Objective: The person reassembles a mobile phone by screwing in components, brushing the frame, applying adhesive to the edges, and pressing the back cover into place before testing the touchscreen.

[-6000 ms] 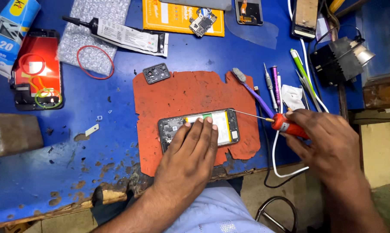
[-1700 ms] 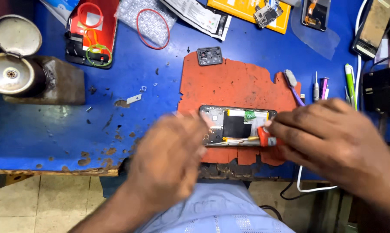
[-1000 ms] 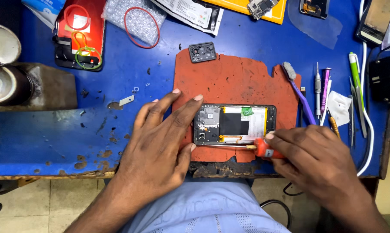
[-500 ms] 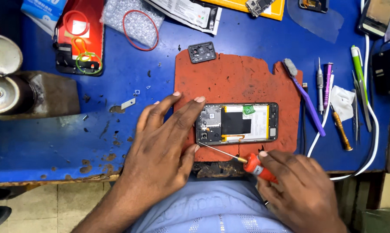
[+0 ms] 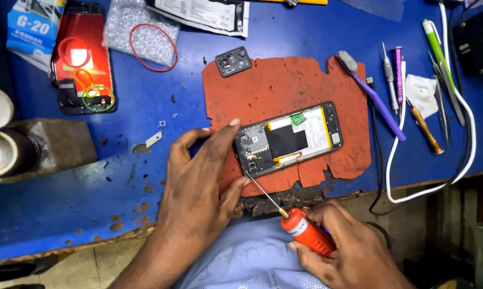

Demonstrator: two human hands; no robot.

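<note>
Screwdriver (image 5: 297,225) tip now at opened phone's (image 5: 288,139) lower-left corner.

Bench clutter around the red mat (image 5: 284,80)

A camera cover (image 5: 233,60) lies at the mat's top left corner. A purple brush (image 5: 371,95) crosses its right edge, near 2 small drivers (image 5: 396,75), a white cable (image 5: 455,160) and a green pen (image 5: 437,45). A red phone back (image 5: 83,59) with 2 bands lies far left, beside bubble wrap (image 5: 140,35).
</note>
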